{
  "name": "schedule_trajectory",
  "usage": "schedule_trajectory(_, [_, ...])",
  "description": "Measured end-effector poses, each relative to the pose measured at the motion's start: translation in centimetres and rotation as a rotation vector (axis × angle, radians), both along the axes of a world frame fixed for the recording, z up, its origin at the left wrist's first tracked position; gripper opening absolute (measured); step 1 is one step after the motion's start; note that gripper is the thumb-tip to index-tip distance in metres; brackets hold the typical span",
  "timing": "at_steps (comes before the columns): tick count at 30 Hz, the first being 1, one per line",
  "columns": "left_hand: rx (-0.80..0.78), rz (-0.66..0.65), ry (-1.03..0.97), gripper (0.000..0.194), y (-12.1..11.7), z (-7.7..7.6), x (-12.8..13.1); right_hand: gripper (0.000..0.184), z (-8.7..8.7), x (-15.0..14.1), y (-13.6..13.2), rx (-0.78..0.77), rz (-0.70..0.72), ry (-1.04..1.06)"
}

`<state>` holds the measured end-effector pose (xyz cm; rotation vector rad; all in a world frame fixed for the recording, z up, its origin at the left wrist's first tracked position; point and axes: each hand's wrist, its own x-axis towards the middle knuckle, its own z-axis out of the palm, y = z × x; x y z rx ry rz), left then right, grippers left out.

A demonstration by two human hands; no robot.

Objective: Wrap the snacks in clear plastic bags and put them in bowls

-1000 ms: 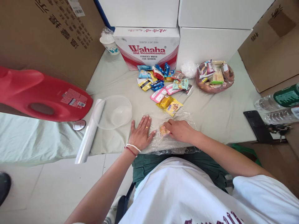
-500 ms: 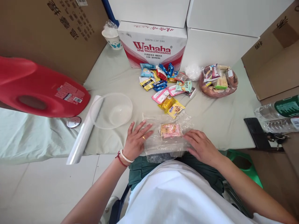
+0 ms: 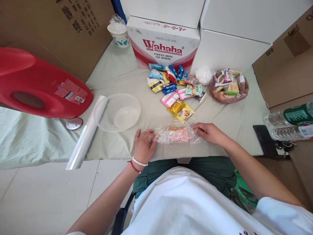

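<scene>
Since the earlier frame the flat film is now rolled around the snack [image 3: 178, 134], making a bundle. The left hand [image 3: 144, 147] pinches its left end, the right hand [image 3: 209, 133] its right end. The bundle lies between them, long axis along the counter's [image 3: 227, 130] near edge. Beyond, loose snacks [image 3: 174, 88]; left, a bowl [image 3: 117, 112].

Clear plastic wrap [image 3: 163, 137] w/ an orange-and-pink snack pack [image 3: 178, 134] showing thru. Left hand [image 3: 143, 147]: white bead bracelet [image 3: 139, 161] plus a red string one, gold ring. Cloth [image 3: 227, 120] is pale grey-green. Snack pile [image 3: 174, 88]: blue, yellow, pink, mint, red packs. Jug [image 3: 36, 85] bright red, red-and-white label. Bowl [image 3: 117, 112] see-thru. Carton [image 3: 163, 45] white w/ red lettering & red band. Shirt white, trousers dark green.
</scene>
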<state>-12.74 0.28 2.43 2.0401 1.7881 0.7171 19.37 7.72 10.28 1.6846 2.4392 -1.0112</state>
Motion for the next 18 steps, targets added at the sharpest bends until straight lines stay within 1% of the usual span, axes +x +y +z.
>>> schedule_trajectory(2, [0.028,0.16,0.008,0.03,0.7,-0.2,0.9,0.031,0.1,-0.4,1.7,0.091,-0.044,-0.136])
schedule_trajectory(4, [0.057,0.264,0.059,0.027,1.2,-0.4,1.5,0.032,0.5,-1.4,3.1,0.217,-0.031,-0.172])
schedule_trajectory(6, [0.067,0.346,0.104,0.027,1.5,-0.6,1.8,0.039,0.7,-2.9,4.2,0.288,0.057,-0.133])
schedule_trajectory(8, [0.067,0.398,0.112,0.034,1.8,-0.7,1.8,0.052,0.6,-4.8,5.1,0.285,0.183,-0.108])
schedule_trajectory(10, [0.067,0.392,0.077,0.044,2.0,-0.7,1.7,0.06,0.2,-6.7,5.8,0.242,0.263,-0.117])
schedule_trajectory(11, [0.065,0.368,0.049,0.05,2.1,-0.6,1.7,0.059,-0.1,-7.5,6.1,0.219,0.281,-0.124])
schedule_trajectory(12, [0.058,0.334,0.021,0.057,2.2,-0.5,1.7,0.052,-0.4,-8.2,6.4,0.206,0.29,-0.131])
schedule_trajectory(15, [-0.002,0.248,-0.015,0.079,2.6,0.0,2.1,0.023,-0.7,-9.3,7.1,0.21,0.291,-0.124])
schedule_trajectory(16, [-0.033,0.24,-0.004,0.084,2.8,0.1,2.3,0.021,-0.6,-9.4,7.2,0.208,0.295,-0.114])
schedule_trajectory(18, [-0.096,0.247,0.035,0.089,3.2,0.2,2.8,0.025,-0.2,-9.3,7.0,0.198,0.301,-0.093])
